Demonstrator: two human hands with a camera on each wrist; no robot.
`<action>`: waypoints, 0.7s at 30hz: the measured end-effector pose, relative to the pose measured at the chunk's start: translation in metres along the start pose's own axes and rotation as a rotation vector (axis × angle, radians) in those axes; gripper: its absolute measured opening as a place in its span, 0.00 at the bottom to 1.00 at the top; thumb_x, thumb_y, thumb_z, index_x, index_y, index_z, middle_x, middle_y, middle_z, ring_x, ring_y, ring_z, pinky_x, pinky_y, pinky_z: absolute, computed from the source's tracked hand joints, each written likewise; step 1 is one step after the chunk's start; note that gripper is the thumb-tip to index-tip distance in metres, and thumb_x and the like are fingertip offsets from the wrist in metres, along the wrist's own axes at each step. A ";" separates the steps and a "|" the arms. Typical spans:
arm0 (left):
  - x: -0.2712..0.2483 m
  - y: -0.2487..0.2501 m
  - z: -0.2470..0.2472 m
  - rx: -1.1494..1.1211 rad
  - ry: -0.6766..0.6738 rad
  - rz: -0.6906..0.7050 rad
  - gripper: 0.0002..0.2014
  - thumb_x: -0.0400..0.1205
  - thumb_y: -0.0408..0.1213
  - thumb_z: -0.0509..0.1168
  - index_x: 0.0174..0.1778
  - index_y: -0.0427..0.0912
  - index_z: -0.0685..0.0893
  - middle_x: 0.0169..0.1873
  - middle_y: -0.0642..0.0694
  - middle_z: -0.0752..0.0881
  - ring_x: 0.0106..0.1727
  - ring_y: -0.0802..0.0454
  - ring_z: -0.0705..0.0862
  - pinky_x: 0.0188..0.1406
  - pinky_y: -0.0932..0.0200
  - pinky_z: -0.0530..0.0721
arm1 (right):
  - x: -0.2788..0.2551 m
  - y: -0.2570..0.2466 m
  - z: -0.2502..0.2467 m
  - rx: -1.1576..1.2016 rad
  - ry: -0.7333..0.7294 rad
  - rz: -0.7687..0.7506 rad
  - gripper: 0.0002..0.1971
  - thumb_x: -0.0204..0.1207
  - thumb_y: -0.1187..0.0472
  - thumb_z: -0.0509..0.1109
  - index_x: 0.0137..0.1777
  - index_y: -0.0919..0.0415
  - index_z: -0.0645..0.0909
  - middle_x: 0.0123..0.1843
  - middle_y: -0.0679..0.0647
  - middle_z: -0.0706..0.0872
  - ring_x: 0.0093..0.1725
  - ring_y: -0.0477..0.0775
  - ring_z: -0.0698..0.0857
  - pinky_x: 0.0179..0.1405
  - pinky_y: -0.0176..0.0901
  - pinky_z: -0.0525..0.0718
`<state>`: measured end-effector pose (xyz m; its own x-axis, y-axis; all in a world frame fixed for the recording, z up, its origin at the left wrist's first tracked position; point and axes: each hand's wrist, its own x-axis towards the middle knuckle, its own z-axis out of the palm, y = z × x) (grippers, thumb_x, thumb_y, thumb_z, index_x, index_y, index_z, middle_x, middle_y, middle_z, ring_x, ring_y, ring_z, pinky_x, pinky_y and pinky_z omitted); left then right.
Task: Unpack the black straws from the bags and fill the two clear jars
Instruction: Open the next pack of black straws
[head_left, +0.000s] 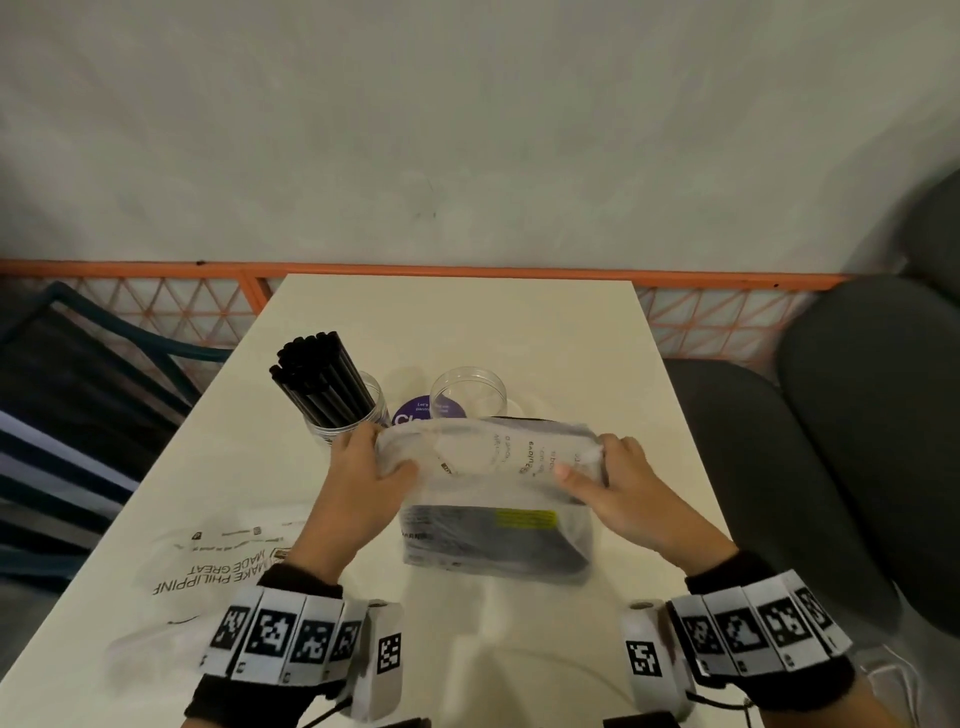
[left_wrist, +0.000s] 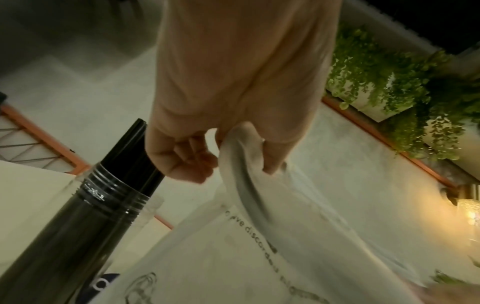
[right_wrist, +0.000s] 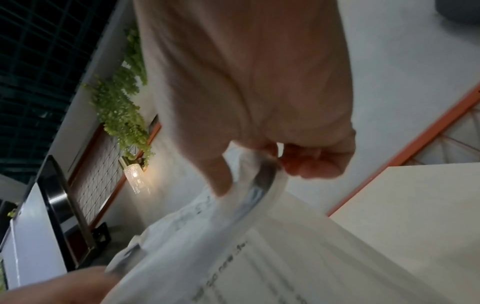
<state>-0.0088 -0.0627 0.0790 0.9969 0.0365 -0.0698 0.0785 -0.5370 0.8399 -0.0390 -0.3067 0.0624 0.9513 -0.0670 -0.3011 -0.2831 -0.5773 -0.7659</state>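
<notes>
A translucent plastic bag (head_left: 493, 499) with a dark bundle of black straws inside lies in front of me on the white table (head_left: 545, 322). My left hand (head_left: 363, 467) grips the bag's far left corner and my right hand (head_left: 602, 473) grips its far right corner. In the left wrist view the left hand (left_wrist: 233, 144) pinches a fold of the bag (left_wrist: 259, 236); in the right wrist view the right hand (right_wrist: 259, 164) pinches the bag (right_wrist: 233, 236). A clear jar (head_left: 345, 410) packed with black straws (head_left: 317, 374) stands at the left, also the jar (left_wrist: 78, 226). A second clear jar (head_left: 467, 389) stands empty behind the bag.
An emptied printed bag (head_left: 218, 566) lies flat at the table's near left. A purple round label (head_left: 428, 410) sits between the jars. Dark cushioned seats (head_left: 857, 441) stand to the right, and an orange lattice rail (head_left: 467, 270) runs behind the table.
</notes>
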 end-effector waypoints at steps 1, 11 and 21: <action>-0.001 -0.001 0.003 0.053 0.010 0.002 0.10 0.78 0.32 0.64 0.52 0.43 0.72 0.54 0.45 0.69 0.52 0.48 0.72 0.52 0.57 0.72 | 0.000 0.001 0.002 -0.031 0.089 -0.005 0.23 0.77 0.45 0.66 0.64 0.58 0.70 0.58 0.53 0.69 0.61 0.55 0.75 0.62 0.46 0.76; 0.000 -0.004 0.011 0.109 0.339 0.298 0.13 0.77 0.39 0.69 0.54 0.38 0.82 0.45 0.48 0.76 0.37 0.56 0.76 0.39 0.69 0.75 | 0.006 0.001 0.007 -0.061 0.581 -0.214 0.10 0.78 0.62 0.68 0.56 0.61 0.84 0.49 0.56 0.79 0.35 0.45 0.78 0.37 0.23 0.72; 0.005 -0.022 0.017 -0.930 -0.307 -0.329 0.12 0.83 0.32 0.55 0.50 0.35 0.84 0.39 0.44 0.91 0.41 0.51 0.88 0.38 0.61 0.89 | 0.009 0.006 0.002 1.071 -0.039 0.324 0.10 0.82 0.68 0.57 0.53 0.68 0.81 0.46 0.60 0.83 0.44 0.54 0.80 0.45 0.46 0.81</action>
<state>-0.0060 -0.0652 0.0515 0.8906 -0.2234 -0.3961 0.4514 0.3294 0.8293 -0.0318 -0.3093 0.0541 0.8145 -0.0508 -0.5780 -0.4937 0.4627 -0.7363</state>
